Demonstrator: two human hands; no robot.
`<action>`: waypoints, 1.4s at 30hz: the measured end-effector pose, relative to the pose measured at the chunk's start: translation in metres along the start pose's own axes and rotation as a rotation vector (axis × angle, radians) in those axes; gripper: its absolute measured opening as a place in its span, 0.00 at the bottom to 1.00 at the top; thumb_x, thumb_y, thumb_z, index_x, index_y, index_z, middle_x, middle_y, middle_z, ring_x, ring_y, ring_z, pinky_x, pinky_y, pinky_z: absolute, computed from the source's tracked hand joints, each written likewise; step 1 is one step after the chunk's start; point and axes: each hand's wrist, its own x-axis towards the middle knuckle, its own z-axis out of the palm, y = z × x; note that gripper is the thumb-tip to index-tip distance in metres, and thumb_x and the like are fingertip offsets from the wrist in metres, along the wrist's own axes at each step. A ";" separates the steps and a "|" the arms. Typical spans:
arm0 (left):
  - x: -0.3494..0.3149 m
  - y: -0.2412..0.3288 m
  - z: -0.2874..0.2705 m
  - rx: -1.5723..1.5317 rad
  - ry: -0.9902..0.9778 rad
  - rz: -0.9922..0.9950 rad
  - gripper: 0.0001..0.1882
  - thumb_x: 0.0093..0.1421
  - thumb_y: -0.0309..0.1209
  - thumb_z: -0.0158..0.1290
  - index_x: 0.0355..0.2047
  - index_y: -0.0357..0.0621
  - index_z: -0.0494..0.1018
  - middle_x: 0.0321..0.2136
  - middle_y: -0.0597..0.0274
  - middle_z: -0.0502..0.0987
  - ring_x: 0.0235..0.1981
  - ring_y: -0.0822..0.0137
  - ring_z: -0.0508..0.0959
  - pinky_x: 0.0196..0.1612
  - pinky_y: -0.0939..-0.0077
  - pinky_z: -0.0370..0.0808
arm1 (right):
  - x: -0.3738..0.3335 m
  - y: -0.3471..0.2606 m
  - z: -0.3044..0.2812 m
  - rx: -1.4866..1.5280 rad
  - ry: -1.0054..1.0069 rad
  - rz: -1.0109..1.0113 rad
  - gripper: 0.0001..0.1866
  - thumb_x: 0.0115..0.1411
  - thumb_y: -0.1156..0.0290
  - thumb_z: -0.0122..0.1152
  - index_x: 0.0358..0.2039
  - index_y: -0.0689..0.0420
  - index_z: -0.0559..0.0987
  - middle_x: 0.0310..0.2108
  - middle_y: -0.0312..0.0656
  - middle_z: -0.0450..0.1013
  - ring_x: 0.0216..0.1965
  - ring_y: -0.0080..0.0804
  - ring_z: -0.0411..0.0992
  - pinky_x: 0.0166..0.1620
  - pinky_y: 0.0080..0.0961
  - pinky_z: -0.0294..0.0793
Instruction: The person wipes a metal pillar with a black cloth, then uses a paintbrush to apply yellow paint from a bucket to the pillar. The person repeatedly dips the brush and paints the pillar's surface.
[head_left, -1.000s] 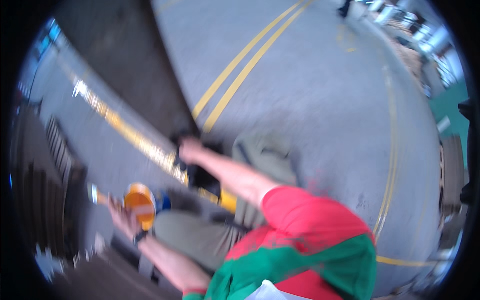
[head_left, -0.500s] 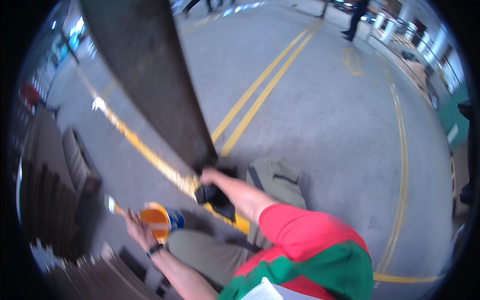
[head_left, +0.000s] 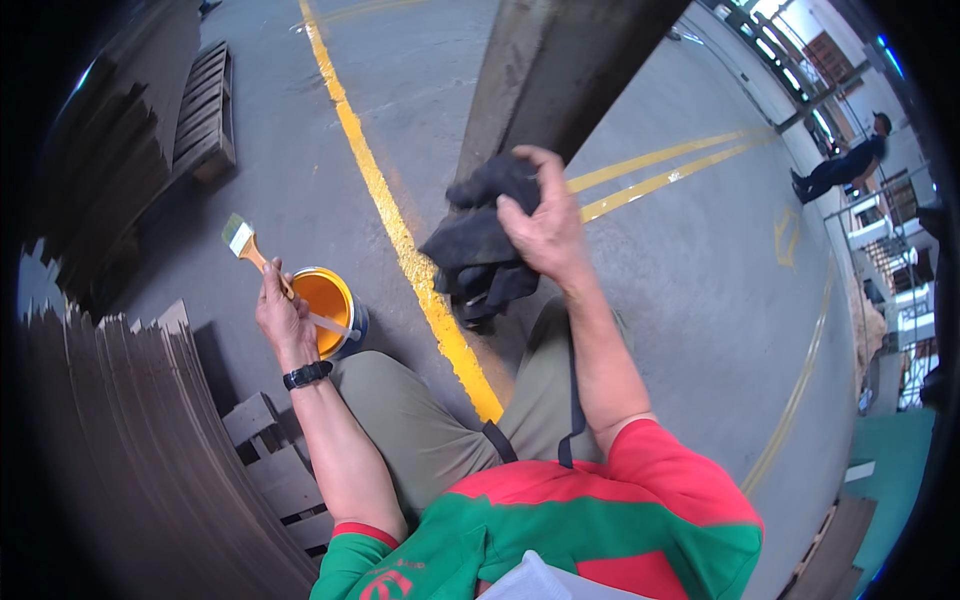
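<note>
A flat paintbrush (head_left: pixel 247 240) with a wooden handle and pale bristles is held in my left hand (head_left: pixel 283 312), bristles pointing up and away. Just right of that hand stands a bucket (head_left: pixel 352 300) of yellow-orange paint, with a pale flat stick (head_left: pixel 333 326) resting across its inside. My right hand (head_left: pixel 547 222) grips a crumpled black cloth (head_left: pixel 490 225) in front of the base of a dark metal column (head_left: pixel 535 85); thumb and fingers curl round its upper right side. Part of the column's foot is hidden behind the cloth.
A thick yellow line (head_left: pixel 385 205) runs along the grey floor between the bucket and the column. Stacked cardboard sheets (head_left: pixel 130 430) and a wooden pallet (head_left: pixel 205 115) stand on the left. At the far right a person (head_left: pixel 850 165) in dark clothes stands near a railing.
My view has turned, so the column now leans to the right. The black cloth is lifted and bunched in my right hand. My left hand still holds the paintbrush beside the bucket.
</note>
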 end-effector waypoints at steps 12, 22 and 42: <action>-0.003 0.005 0.001 0.007 0.004 0.024 0.19 0.70 0.42 0.55 0.50 0.38 0.76 0.29 0.67 0.75 0.17 0.82 0.60 0.19 0.86 0.56 | 0.073 -0.022 0.002 -1.069 -0.084 -0.558 0.24 0.57 0.80 0.59 0.55 0.53 0.76 0.51 0.47 0.76 0.42 0.45 0.78 0.46 0.36 0.79; -0.016 0.009 0.006 0.042 -0.040 0.042 0.18 0.70 0.40 0.55 0.48 0.35 0.77 0.29 0.64 0.75 0.19 0.82 0.62 0.19 0.87 0.58 | -0.085 0.182 0.120 -0.969 -1.131 -0.010 0.25 0.57 0.77 0.57 0.55 0.45 0.78 0.51 0.43 0.78 0.45 0.46 0.80 0.45 0.43 0.81; -0.088 0.073 0.062 0.278 -0.045 -0.333 0.16 0.72 0.47 0.51 0.51 0.52 0.72 0.27 0.72 0.75 0.16 0.82 0.62 0.19 0.84 0.57 | -0.051 0.112 -0.182 -0.302 -0.491 0.855 0.35 0.56 0.78 0.53 0.67 0.58 0.62 0.67 0.52 0.61 0.57 0.54 0.72 0.57 0.45 0.75</action>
